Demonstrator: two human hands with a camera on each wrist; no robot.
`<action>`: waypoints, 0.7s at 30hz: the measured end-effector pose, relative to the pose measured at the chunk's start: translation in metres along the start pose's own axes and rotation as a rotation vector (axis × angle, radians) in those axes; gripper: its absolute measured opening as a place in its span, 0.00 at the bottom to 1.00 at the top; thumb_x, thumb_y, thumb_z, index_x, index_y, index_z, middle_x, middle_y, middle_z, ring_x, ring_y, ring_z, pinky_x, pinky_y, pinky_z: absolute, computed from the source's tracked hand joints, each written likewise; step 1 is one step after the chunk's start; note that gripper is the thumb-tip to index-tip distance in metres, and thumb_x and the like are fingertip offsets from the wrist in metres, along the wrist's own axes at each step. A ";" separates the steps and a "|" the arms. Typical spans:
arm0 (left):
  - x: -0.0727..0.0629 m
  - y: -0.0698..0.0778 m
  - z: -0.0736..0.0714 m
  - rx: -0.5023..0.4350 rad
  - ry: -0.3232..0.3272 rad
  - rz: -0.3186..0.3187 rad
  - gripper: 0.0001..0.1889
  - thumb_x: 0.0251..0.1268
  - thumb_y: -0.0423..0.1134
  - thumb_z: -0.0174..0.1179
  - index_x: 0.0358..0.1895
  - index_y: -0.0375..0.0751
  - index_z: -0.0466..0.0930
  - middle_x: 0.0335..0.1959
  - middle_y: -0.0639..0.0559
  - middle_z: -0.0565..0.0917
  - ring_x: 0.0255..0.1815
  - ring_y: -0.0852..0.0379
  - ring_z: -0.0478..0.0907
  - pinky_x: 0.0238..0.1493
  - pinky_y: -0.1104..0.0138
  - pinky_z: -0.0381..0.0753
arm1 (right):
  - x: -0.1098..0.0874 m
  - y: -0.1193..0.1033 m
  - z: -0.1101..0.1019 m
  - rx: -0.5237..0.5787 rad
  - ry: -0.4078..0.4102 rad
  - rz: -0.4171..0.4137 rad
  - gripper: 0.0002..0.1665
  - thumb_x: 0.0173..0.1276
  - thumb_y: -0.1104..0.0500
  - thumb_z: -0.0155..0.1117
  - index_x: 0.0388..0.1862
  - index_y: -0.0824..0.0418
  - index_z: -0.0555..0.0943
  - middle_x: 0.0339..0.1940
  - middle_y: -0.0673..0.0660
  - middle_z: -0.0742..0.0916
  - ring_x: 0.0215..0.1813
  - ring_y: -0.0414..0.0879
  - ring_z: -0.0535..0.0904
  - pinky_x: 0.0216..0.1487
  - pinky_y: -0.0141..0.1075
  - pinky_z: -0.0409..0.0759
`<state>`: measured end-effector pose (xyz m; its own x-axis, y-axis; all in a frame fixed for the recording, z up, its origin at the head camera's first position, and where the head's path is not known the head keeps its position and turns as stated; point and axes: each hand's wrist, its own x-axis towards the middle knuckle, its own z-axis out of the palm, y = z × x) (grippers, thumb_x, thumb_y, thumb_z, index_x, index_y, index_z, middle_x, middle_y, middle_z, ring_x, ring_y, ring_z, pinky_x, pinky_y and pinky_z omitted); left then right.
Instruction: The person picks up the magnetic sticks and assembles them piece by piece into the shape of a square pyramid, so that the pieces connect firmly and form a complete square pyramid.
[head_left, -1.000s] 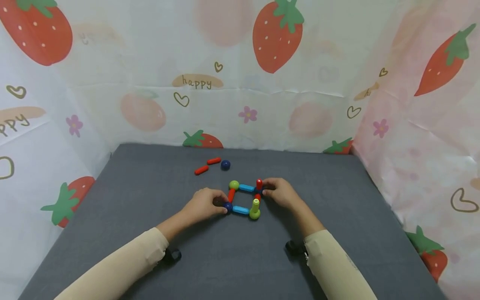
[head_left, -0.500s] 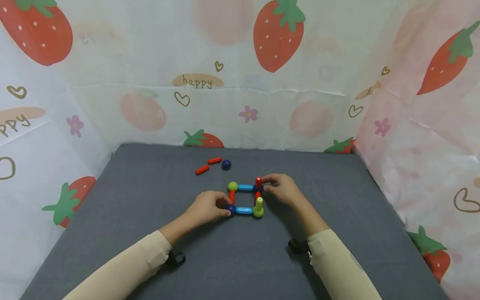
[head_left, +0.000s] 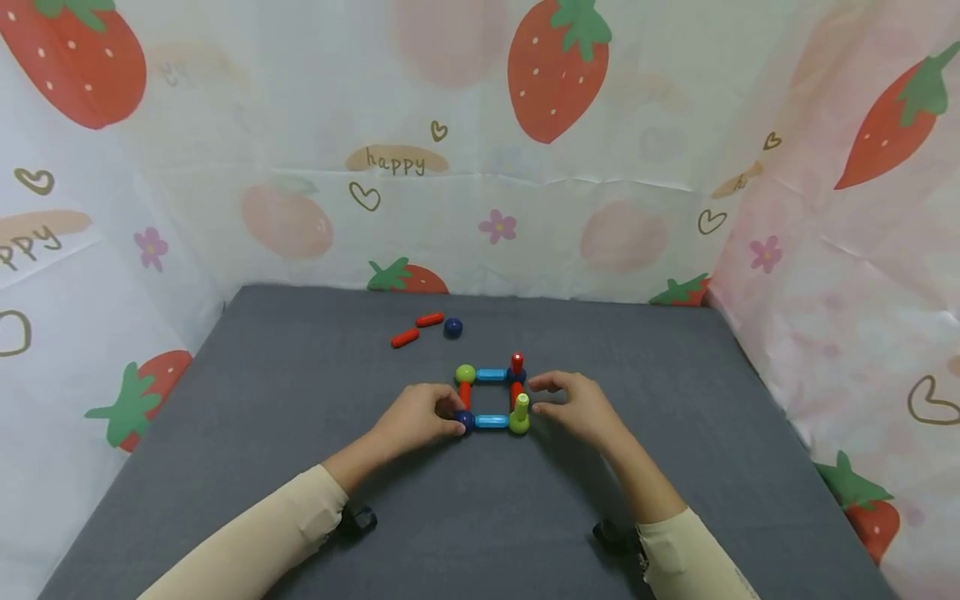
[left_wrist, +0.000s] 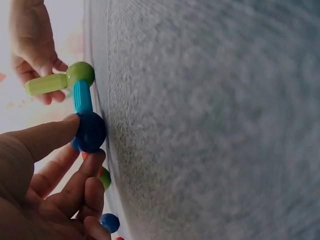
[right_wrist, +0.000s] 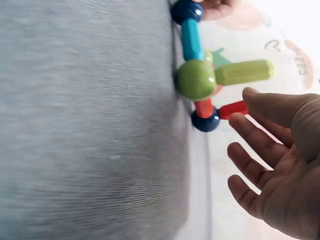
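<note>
A square of rods and balls lies flat on the dark grey table. My left hand (head_left: 417,417) pinches the dark blue ball (left_wrist: 91,132) at its front left corner between thumb and fingers. Light blue rods (head_left: 492,422) form the front and back sides, red rods (head_left: 466,395) the other two. A green stick (right_wrist: 245,72) stands up from the green ball (right_wrist: 195,80) at the front right. Behind it, a red stick (head_left: 517,362) rises from another dark blue ball (right_wrist: 206,120). My right hand (head_left: 577,406) is just right of the square, fingers spread, holding nothing.
Two loose red rods (head_left: 405,337) and a loose dark blue ball (head_left: 453,327) lie behind the square, toward the back of the table (head_left: 300,358). A strawberry-print cloth (head_left: 540,192) hangs behind and along both sides.
My right hand has come away from the back right ball and moved nearer the front, beside the green stick. The square has shifted slightly right and straightened, my left hand staying on its corner.
</note>
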<state>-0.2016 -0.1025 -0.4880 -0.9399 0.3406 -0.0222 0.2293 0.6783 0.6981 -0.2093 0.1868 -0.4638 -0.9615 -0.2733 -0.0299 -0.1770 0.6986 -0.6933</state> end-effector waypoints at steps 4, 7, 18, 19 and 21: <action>-0.001 0.003 0.003 0.015 0.001 0.000 0.09 0.58 0.43 0.77 0.39 0.55 0.85 0.35 0.62 0.86 0.36 0.63 0.78 0.40 0.63 0.79 | -0.006 0.007 0.007 0.030 -0.013 0.012 0.19 0.65 0.55 0.77 0.54 0.47 0.87 0.52 0.45 0.88 0.61 0.49 0.78 0.62 0.51 0.75; -0.002 0.005 0.004 0.017 -0.003 -0.001 0.09 0.58 0.44 0.77 0.38 0.55 0.85 0.35 0.62 0.86 0.36 0.62 0.79 0.41 0.62 0.79 | -0.008 0.012 0.011 0.056 -0.025 0.009 0.18 0.63 0.56 0.78 0.52 0.48 0.87 0.50 0.45 0.88 0.59 0.49 0.79 0.62 0.51 0.75; -0.003 0.010 0.007 0.022 0.009 -0.018 0.09 0.58 0.44 0.77 0.37 0.55 0.84 0.35 0.63 0.86 0.37 0.64 0.79 0.46 0.60 0.79 | -0.006 0.016 0.023 0.064 0.002 0.055 0.20 0.59 0.56 0.81 0.50 0.53 0.87 0.50 0.49 0.88 0.56 0.47 0.81 0.63 0.49 0.76; -0.003 0.011 0.006 0.022 0.010 -0.020 0.09 0.58 0.44 0.77 0.37 0.55 0.84 0.35 0.63 0.86 0.37 0.64 0.79 0.46 0.59 0.78 | -0.006 0.016 0.023 0.060 0.006 0.055 0.20 0.59 0.56 0.81 0.49 0.53 0.87 0.49 0.50 0.88 0.55 0.47 0.81 0.62 0.49 0.77; -0.003 0.012 0.005 0.023 0.010 -0.024 0.09 0.58 0.44 0.77 0.37 0.55 0.84 0.35 0.63 0.86 0.37 0.64 0.79 0.47 0.59 0.78 | -0.005 0.015 0.024 0.052 0.015 0.059 0.19 0.59 0.55 0.82 0.48 0.53 0.87 0.48 0.49 0.88 0.54 0.46 0.81 0.60 0.49 0.77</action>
<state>-0.1944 -0.0922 -0.4834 -0.9478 0.3174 -0.0318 0.2120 0.7012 0.6807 -0.2021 0.1828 -0.4915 -0.9729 -0.2229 -0.0616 -0.1091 0.6774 -0.7274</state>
